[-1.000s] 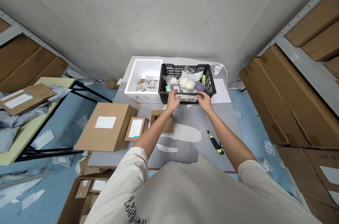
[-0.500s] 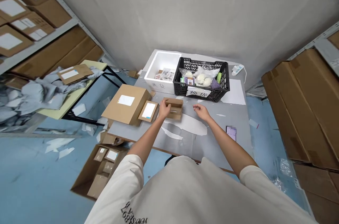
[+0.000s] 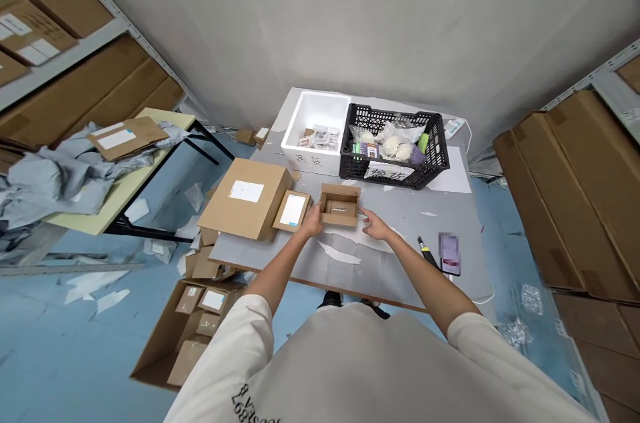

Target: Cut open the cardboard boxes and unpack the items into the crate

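Note:
A small open cardboard box point(image 3: 340, 218) lies on the grey table between my two hands. A thin, light-coloured item point(image 3: 339, 209) shows inside it, too small to name. My left hand point(image 3: 313, 222) is closed on the box's left side, with some fingertips hidden behind the wall. At the right side, my right hand point(image 3: 376, 224) has its fingers bent against the box's edge. Just left of my left hand is a small closed carton point(image 3: 293, 210) with a white label, beside a larger labelled carton point(image 3: 245, 200).
Behind the box stand a white foam bin point(image 3: 311, 162) and a black plastic crate point(image 3: 420, 176) with bagged goods. A box cutter point(image 3: 429, 254) and a phone point(image 3: 449, 254) lie near my right forearm. An open carton point(image 3: 155, 343) of smaller boxes sits on the floor at left.
My right hand has moved in to the small box's right side. My left hand has slid down along the left side. The box cutter now shows beside the phone. The view has shifted.

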A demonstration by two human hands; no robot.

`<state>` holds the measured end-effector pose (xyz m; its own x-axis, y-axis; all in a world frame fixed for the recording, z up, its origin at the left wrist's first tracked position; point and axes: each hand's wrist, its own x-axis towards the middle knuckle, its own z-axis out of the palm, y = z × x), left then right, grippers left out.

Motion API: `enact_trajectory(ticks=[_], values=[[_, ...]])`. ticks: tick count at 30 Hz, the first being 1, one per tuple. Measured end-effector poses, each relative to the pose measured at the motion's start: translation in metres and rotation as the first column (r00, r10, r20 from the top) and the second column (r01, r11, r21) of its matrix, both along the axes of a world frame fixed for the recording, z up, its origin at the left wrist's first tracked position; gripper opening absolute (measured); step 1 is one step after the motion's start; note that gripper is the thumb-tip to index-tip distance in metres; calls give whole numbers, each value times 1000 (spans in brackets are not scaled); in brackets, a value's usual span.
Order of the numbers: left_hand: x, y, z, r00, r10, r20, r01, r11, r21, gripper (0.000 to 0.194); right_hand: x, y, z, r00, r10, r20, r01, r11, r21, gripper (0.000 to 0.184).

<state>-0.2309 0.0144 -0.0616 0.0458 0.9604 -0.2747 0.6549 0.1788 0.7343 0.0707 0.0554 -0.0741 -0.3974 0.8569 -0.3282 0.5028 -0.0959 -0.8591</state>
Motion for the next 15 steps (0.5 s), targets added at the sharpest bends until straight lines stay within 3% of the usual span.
enact_trajectory(ticks=[4, 7, 10, 15], values=[[-12, 8, -10, 997, -68, 38, 67, 998, 19, 107, -19, -1, -8, 1000, 10, 15, -11, 998, 61, 82], [-17, 14, -13, 997, -53, 57, 52, 998, 28, 100, -31, -2, -9, 997, -68, 40, 63, 993, 105, 64], [-16, 19, -14, 998, 27, 61, -29, 999, 30, 83, -37, -5, -8, 983, -178, 53, 171, 979, 107, 51], [-2, 16, -12, 985, 166, -58, -165, 986, 15, 65, -38, -9, -7, 939, -304, 160, 291, 951, 101, 49]])
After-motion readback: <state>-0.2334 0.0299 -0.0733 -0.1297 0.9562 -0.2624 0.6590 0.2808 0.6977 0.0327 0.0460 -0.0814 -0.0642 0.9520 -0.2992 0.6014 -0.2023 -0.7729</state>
